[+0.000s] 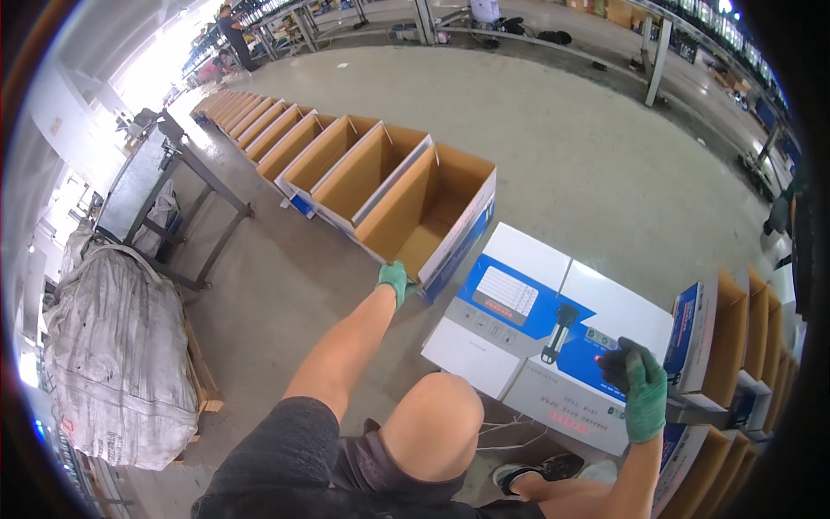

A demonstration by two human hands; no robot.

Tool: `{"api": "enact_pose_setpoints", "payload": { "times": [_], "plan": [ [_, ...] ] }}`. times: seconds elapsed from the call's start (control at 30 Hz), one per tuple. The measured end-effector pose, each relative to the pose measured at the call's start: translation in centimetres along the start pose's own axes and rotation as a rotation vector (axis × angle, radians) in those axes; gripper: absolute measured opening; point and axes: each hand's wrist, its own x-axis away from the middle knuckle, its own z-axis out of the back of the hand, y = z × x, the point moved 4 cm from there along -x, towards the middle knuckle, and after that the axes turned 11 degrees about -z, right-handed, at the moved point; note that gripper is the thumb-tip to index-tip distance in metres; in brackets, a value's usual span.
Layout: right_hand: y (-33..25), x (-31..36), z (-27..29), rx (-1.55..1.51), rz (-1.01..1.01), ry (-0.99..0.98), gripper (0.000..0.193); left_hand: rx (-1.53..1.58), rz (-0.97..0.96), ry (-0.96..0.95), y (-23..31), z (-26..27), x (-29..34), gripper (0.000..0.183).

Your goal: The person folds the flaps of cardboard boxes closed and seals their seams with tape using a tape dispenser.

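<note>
A green work glove covers my left hand [394, 282], which is closed on the near bottom corner of an open cardboard box [462, 177]. That box is brown inside, white and blue outside, and is the nearest in a long row. To its right lies a closed, flat-topped white and blue carton [527, 277] with a printed picture of a dark device. Above this carton's right part is my right hand [640, 389], in a green glove with dark fingertips. Its fingers are loosely bent and apart, and I see nothing between them.
More open boxes [722, 337] stand at the right edge. On the left are a metal table [138, 190] and a bulky grey-white sack [121, 355] on a wooden pallet [203, 372]. A person [233, 36] stands far off by the long racks [424, 22].
</note>
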Motion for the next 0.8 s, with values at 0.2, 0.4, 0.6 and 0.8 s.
{"api": "enact_pose_setpoints", "payload": {
  "times": [0.2, 0.4, 0.6, 0.8],
  "plan": [
    [1.6, 1.1, 0.7, 0.133, -0.053, -0.063, 0.031, -0.266, -0.053, 0.127, 2.4, 1.2, 3.2, 0.046],
    [1.1, 2.0, 1.2, 0.369, -0.056, -0.012, 0.027, -0.685, -0.825, -0.355, 4.5, -3.0, 8.3, 0.045],
    [1.3, 1.5, -0.4, 0.628, -0.068, -0.214, 0.031, -0.727, -0.059, -0.42, -4.9, -14.2, -4.9, 0.059],
    [4.2, -1.3, 0.3, 0.733, -0.233, -0.263, 0.035, -1.153, -0.259, -0.188, -5.0, -13.7, -8.7, 0.069]
  ]
}}
